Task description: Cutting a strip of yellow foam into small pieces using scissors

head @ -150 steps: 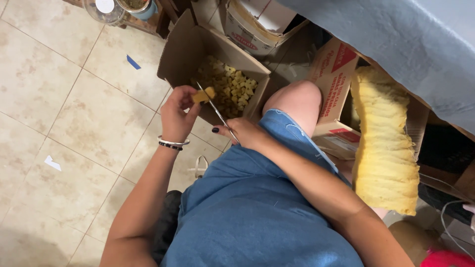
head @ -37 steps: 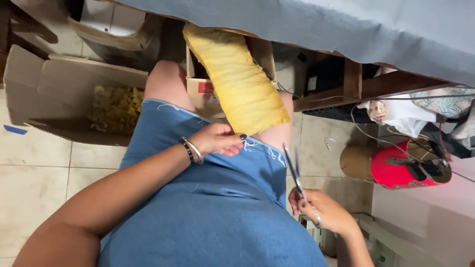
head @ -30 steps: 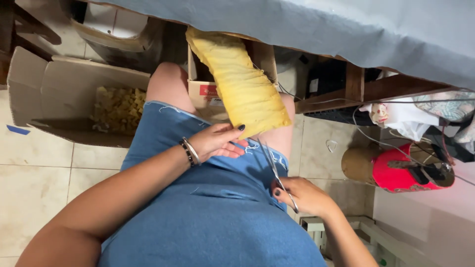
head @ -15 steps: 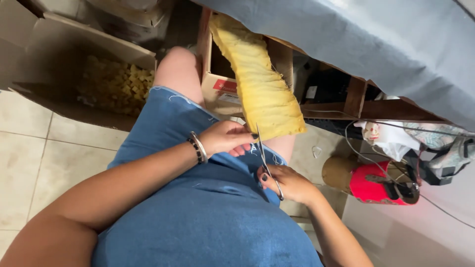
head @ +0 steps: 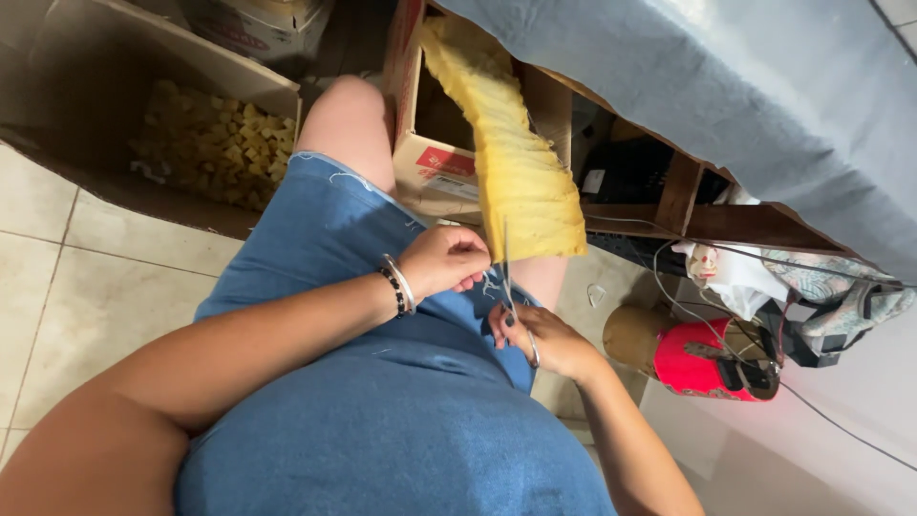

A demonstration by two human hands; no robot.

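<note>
A long slab of yellow foam hangs out of a cardboard box and rests over my lap. My left hand, with bracelets at the wrist, pinches the foam's lower left corner. My right hand grips a pair of scissors by the handles. The blades point up and sit at the foam's bottom edge, just right of my left fingers.
A large open cardboard box with several small yellow foam cubes lies on the tiled floor at left. A grey cloth covers a table above. A red round container and cables sit at right.
My right hand brought the scissors from beside my right thigh up to the foam's lower edge. My left hand closed on the foam's corner. The view shifted slightly left.
</note>
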